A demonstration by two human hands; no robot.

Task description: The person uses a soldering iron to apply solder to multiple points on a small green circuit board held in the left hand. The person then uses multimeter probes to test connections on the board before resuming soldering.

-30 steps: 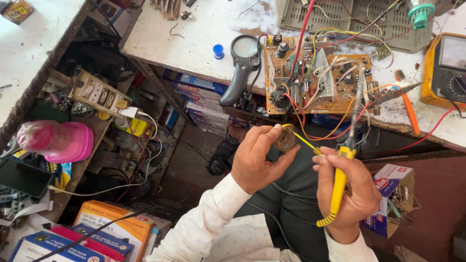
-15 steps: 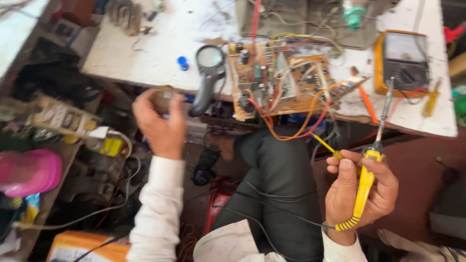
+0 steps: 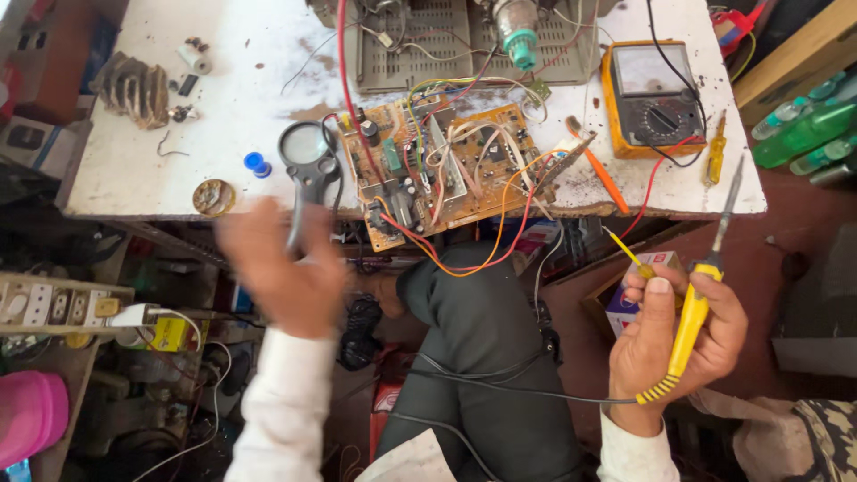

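Observation:
My right hand [image 3: 674, 344] is closed around a yellow-handled soldering iron [image 3: 694, 308], tip pointing up, and pinches a thin yellow wire [image 3: 625, 250] between thumb and finger. That wire runs toward a brown circuit board [image 3: 446, 170] hanging over the front edge of the white bench [image 3: 134, 170]. My left hand [image 3: 286, 268] is motion-blurred below the bench edge, fingers apart and holding nothing that I can see. It is just under a black magnifying glass [image 3: 308, 152]. A small round tin [image 3: 214, 197] lies on the bench to its left.
An orange multimeter [image 3: 652, 98] sits at the right of the bench, with an orange screwdriver [image 3: 603, 174] and a yellow screwdriver [image 3: 714, 156] beside it. A grey chassis [image 3: 473, 40] is behind the board. A socket strip [image 3: 54, 303] and pink container [image 3: 31, 415] are at lower left.
My left hand, which held a small round object up near the right hand, swung left to the bench and now comes back empty; a round tin lies on the bench. The right hand stayed put.

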